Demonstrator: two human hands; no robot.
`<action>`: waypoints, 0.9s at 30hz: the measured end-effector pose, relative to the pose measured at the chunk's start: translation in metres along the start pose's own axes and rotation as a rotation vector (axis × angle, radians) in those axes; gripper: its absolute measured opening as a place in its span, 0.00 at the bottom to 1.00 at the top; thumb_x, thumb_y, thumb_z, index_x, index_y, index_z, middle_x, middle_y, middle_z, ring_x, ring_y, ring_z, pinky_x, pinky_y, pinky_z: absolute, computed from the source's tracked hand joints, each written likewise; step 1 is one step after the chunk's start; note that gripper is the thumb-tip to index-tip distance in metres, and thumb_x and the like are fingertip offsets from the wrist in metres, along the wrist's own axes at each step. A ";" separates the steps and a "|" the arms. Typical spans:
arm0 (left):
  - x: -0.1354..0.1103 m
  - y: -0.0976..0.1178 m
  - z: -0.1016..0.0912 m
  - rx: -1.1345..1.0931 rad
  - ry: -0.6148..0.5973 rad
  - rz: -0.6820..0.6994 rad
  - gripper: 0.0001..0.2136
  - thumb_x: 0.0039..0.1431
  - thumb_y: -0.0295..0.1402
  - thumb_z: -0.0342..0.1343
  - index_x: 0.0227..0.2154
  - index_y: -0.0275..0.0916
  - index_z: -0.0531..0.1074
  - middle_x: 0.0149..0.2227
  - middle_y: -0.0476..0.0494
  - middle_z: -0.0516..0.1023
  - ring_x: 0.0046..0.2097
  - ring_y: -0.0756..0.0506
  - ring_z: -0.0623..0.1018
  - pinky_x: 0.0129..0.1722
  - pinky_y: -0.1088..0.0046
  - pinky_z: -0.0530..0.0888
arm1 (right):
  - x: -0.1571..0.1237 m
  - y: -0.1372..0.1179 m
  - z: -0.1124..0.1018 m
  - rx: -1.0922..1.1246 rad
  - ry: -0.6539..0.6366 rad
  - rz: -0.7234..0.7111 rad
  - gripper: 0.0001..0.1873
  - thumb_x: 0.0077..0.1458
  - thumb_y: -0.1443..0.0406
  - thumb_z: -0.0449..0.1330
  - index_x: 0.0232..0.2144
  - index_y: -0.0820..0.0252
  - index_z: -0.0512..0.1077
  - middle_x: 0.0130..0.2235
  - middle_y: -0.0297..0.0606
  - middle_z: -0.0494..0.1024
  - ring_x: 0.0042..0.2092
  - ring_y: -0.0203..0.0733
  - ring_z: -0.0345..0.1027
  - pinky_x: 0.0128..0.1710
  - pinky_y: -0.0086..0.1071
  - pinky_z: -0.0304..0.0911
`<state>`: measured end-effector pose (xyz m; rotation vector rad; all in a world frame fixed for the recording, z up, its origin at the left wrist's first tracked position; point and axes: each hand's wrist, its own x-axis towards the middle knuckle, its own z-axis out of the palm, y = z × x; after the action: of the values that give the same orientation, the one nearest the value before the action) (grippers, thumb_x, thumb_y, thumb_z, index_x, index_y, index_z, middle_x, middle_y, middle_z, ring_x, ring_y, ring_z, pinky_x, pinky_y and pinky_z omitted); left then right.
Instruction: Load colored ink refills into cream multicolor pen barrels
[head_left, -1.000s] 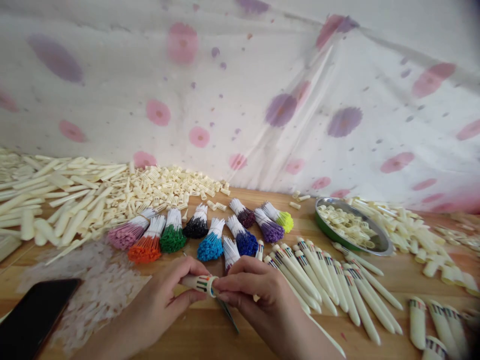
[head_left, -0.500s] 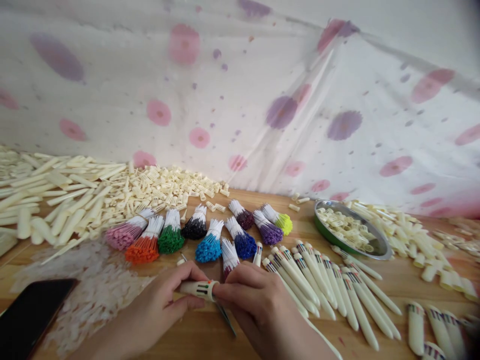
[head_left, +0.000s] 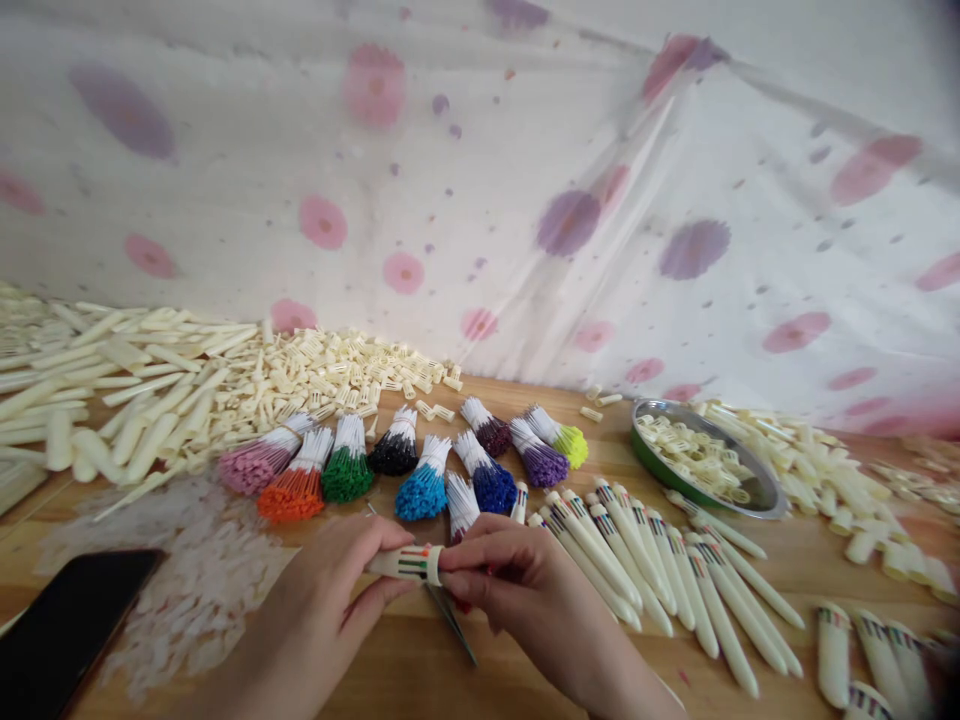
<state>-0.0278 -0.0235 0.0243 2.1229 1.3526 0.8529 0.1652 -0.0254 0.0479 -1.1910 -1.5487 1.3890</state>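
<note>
The left hand [head_left: 330,590] is gripping a multicolour pen barrel [head_left: 409,564] between bent fingers; the right hand [head_left: 529,590], pinching red pieces [head_left: 463,606], is touching the barrel's end.

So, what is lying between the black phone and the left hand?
In the head view, a spread of small translucent pieces lies between the black phone and the left hand, which holds a slotted cream pen barrel.
</note>
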 end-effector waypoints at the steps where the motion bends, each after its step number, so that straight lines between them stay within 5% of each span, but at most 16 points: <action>1: 0.000 0.000 -0.001 0.006 0.011 0.007 0.06 0.52 0.28 0.53 0.32 0.46 0.70 0.32 0.52 0.78 0.36 0.45 0.77 0.34 0.73 0.71 | 0.001 0.001 0.001 0.089 -0.003 0.034 0.09 0.46 0.60 0.65 0.29 0.58 0.79 0.26 0.33 0.67 0.24 0.30 0.60 0.20 0.23 0.55; 8: 0.000 -0.008 -0.001 0.058 0.089 0.028 0.07 0.53 0.28 0.51 0.33 0.47 0.70 0.34 0.50 0.78 0.38 0.44 0.77 0.37 0.70 0.71 | 0.007 0.007 0.015 0.522 0.045 0.192 0.14 0.32 0.57 0.71 0.23 0.59 0.78 0.21 0.29 0.67 0.23 0.28 0.59 0.21 0.23 0.60; 15: -0.002 -0.008 0.004 0.089 0.093 0.004 0.07 0.52 0.27 0.50 0.32 0.46 0.69 0.33 0.49 0.78 0.37 0.43 0.77 0.36 0.69 0.71 | 0.011 0.009 0.012 0.358 0.039 0.162 0.12 0.35 0.58 0.69 0.21 0.62 0.77 0.22 0.29 0.67 0.22 0.27 0.58 0.20 0.21 0.58; 27: 0.000 -0.002 0.003 0.020 -0.039 -0.129 0.07 0.48 0.25 0.51 0.28 0.45 0.70 0.32 0.50 0.78 0.36 0.43 0.76 0.36 0.69 0.70 | 0.012 0.014 -0.001 0.250 -0.187 0.169 0.10 0.40 0.61 0.66 0.23 0.65 0.75 0.22 0.28 0.65 0.21 0.26 0.57 0.18 0.21 0.56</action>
<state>-0.0266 -0.0233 0.0210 2.0307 1.4656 0.7451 0.1643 -0.0138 0.0333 -1.0830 -1.3713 1.7914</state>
